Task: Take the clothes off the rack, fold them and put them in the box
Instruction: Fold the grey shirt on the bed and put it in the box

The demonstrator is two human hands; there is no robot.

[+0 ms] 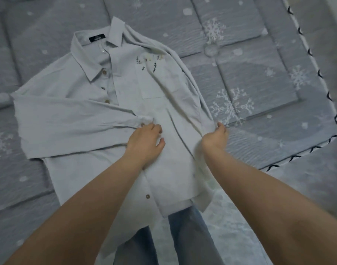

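A pale grey button-up shirt [83,131] lies front up on a quilted mat, collar pointing away from me. Small leaf embroidery sits above its chest pocket. Its left sleeve is folded across the body, the cuff lying at the button placket. My left hand [144,142] rests on the shirt's middle beside that cuff, fingers loosely bent. My right hand [215,136] pinches the shirt's right side edge, where the fabric is bunched and drawn inward over the body. No rack or box is in view.
The grey quilted mat [259,77] with white snowflake print has a stitched border [317,73] running down the right and curving toward me. My legs in blue jeans [186,236] show under the shirt's hem at the bottom.
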